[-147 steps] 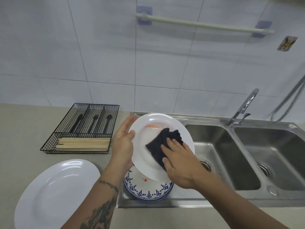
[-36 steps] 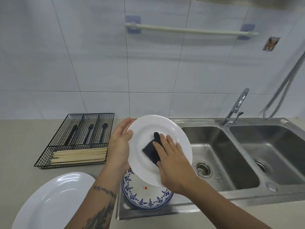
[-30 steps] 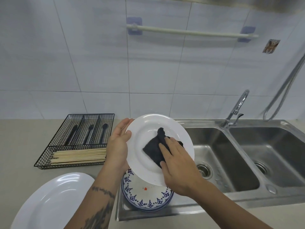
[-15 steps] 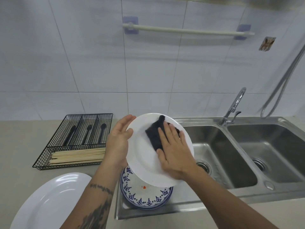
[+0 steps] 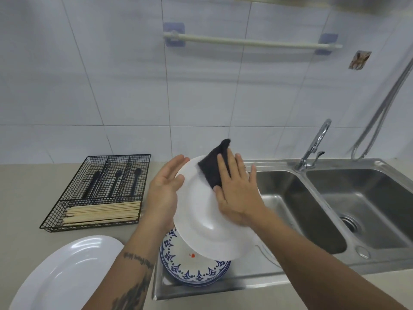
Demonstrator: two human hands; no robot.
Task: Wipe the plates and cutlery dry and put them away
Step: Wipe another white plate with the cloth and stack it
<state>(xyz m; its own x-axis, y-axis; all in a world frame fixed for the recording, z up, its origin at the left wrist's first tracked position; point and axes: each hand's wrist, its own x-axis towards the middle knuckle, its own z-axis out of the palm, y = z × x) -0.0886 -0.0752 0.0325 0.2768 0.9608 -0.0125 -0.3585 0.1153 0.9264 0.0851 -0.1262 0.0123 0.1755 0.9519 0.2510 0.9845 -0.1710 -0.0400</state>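
Note:
A round white plate (image 5: 201,218) is held tilted above the drainboard. My left hand (image 5: 164,190) supports its left rim, fingers straight, thumb on the front. My right hand (image 5: 238,193) presses a dark cloth (image 5: 213,168) flat against the plate's upper part; a corner of the cloth sticks up past the rim. Below lies a stack of blue-patterned plates (image 5: 190,269), partly hidden by the white plate. A large white oval plate (image 5: 58,276) lies on the counter at lower left.
A black wire cutlery tray (image 5: 98,191) with dark cutlery and wooden chopsticks sits on the counter at left. A double steel sink (image 5: 324,211) with a tap (image 5: 315,146) is on the right. A towel rail (image 5: 250,42) hangs on the tiled wall.
My right hand has slid the cloth from the plate's middle up to its top edge, and the cloth's corner now pokes past the rim. The left hand keeps holding the plate.

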